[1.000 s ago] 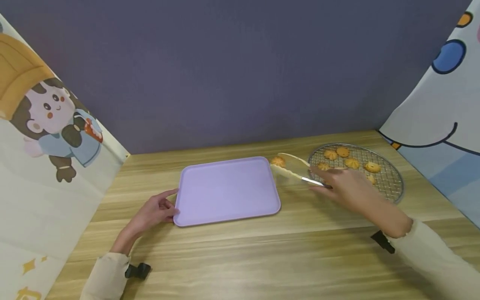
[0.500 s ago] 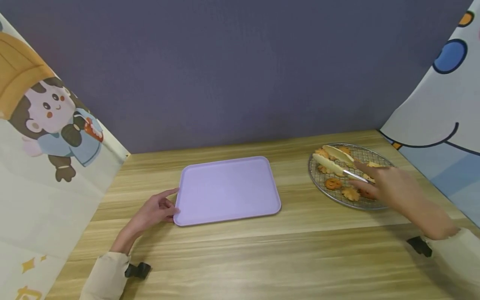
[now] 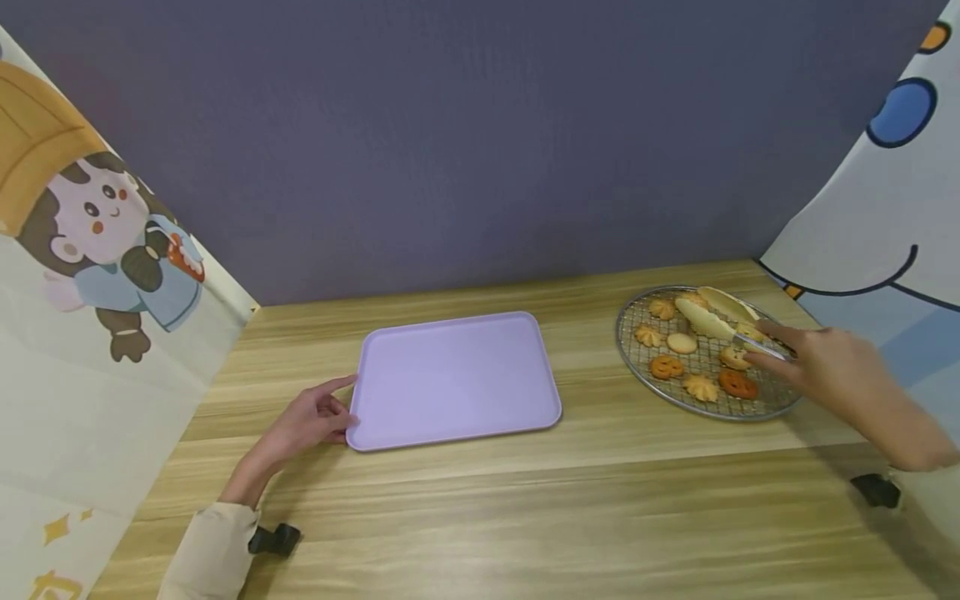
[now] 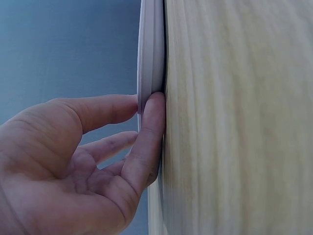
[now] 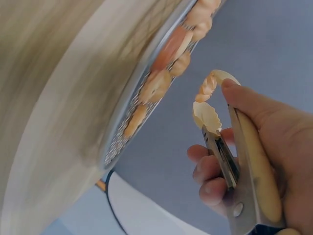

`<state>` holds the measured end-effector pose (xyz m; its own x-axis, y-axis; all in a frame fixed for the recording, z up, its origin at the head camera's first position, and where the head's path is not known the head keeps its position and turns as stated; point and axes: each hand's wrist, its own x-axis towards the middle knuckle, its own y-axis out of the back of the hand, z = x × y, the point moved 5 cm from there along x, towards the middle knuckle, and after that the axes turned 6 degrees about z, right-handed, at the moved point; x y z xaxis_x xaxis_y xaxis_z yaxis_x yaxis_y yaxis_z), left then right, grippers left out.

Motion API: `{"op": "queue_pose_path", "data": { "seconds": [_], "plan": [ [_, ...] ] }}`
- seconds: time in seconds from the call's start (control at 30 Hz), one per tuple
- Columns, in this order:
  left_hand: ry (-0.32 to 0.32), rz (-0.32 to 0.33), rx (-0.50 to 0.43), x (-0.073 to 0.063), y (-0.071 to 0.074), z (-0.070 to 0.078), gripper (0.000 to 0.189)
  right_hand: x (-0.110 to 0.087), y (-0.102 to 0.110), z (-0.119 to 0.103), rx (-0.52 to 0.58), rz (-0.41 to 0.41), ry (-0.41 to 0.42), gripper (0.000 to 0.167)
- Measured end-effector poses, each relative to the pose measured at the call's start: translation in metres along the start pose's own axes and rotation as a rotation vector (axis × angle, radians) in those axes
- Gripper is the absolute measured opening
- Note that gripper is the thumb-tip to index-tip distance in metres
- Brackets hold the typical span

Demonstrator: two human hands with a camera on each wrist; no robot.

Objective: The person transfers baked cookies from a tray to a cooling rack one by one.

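Observation:
My left hand [image 3: 307,425] pinches the lower left corner of a lilac tray [image 3: 456,382], which lies flat on the table. In the left wrist view, its fingers [image 4: 154,112] meet the tray's rim [image 4: 150,54]. On the right, my right hand [image 3: 832,358] grips metal tongs [image 5: 244,191] with cream tips over a round wire rack [image 3: 628,362]. A swirled cookie [image 5: 206,88] appears between the tips in the right wrist view; how firmly it is held I cannot tell. Several cookies lie on the rack, among them a pretzel-shaped one [image 3: 667,367] and a plain round one [image 3: 682,343].
Everything stands on a wood-grain table [image 3: 510,508]. A dark blue-grey wall [image 3: 480,150] rises behind it. Printed cartoon panels border the left [image 3: 112,242] and right [image 3: 862,217] sides.
My right hand has carried the tongs, with a cookie at their tips, from beside the tray's upper right corner rightward over the wire rack. The left hand and tray stay put.

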<state>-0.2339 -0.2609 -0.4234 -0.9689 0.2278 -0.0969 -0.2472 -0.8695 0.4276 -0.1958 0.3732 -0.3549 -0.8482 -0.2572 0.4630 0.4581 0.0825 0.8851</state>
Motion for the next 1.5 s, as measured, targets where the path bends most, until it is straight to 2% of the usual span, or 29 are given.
{"op": "queue_pose_path", "data": {
  "seconds": [0.43,0.73,1.27,1.4,1.5],
  "plan": [
    [0.009,-0.001,-0.01,-0.001,0.0,-0.001,0.069,-0.005,-0.012,0.034,-0.011,-0.111,-0.124,0.061],
    [0.026,0.005,0.018,-0.001,0.001,0.0,0.068,-0.006,-0.018,0.047,-0.012,-0.111,-0.13,0.061],
    [0.042,0.004,0.006,-0.001,0.001,0.0,0.068,-0.005,-0.021,0.053,-0.009,-0.148,-0.158,0.066],
    [0.035,-0.004,0.004,-0.001,0.002,0.0,0.069,-0.004,-0.015,0.046,-0.023,-0.141,-0.157,0.068],
    [0.029,-0.004,0.005,-0.001,0.002,-0.001,0.07,-0.001,-0.006,0.033,-0.034,-0.13,-0.132,0.069]
  ]
}}
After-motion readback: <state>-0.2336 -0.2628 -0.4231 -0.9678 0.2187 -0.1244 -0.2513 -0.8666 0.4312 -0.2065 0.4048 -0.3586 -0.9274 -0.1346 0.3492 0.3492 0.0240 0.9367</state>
